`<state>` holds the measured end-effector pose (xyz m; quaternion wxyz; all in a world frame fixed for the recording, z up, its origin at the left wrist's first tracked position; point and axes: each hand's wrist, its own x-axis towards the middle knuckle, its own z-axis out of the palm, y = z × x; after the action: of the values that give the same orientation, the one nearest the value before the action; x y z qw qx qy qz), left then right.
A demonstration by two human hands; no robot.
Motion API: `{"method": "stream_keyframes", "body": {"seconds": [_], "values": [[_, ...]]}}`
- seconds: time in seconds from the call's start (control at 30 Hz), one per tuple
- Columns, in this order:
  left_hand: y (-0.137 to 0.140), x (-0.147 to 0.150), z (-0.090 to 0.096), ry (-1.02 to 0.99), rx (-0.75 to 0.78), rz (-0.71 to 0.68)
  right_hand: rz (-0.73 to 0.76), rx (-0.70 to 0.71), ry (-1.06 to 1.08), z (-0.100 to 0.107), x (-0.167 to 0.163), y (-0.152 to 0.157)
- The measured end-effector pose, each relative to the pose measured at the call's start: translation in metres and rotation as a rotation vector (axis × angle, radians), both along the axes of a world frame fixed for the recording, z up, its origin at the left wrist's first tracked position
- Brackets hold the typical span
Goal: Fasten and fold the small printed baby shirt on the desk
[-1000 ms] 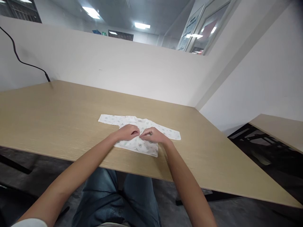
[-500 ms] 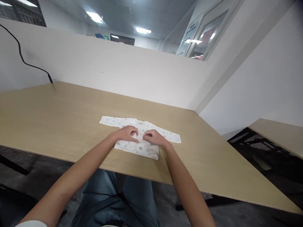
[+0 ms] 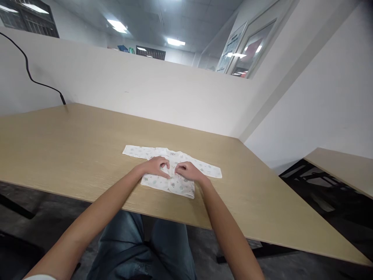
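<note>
A small white baby shirt (image 3: 182, 187) with a scattered print lies spread flat, its sleeves stretched out to both sides. My left hand (image 3: 157, 166) rests on the left half of its front, thumb and fingers apart in a curve. On the other side of the front opening, my right hand (image 3: 188, 170) has its fingers curled and pinched together at the shirt's front edge. The fingertips partly hide the cloth between the hands, so any fastening there is too small to make out.
The shirt lies on a light wood-coloured table (image 3: 96, 140), near its front edge. A white partition (image 3: 163, 97) rises behind the table. A black cable (image 3: 27, 68) hangs down at the left. Another table (image 3: 344, 167) stands at the right.
Both hands stay almost in place on the shirt, with only slight finger movement. The whole view has shifted a little.
</note>
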<state>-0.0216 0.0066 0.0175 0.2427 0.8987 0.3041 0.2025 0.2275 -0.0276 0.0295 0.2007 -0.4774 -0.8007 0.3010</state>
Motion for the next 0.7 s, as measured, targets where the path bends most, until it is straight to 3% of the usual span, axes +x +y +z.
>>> {"method": "stream_keyframes", "body": {"seconds": [0.7], "values": [[-0.0060, 0.0028, 0.0001, -0.009, 0.024, 0.069, -0.001, 0.000, -0.007, -0.0003, -0.0015, 0.0002]]}}
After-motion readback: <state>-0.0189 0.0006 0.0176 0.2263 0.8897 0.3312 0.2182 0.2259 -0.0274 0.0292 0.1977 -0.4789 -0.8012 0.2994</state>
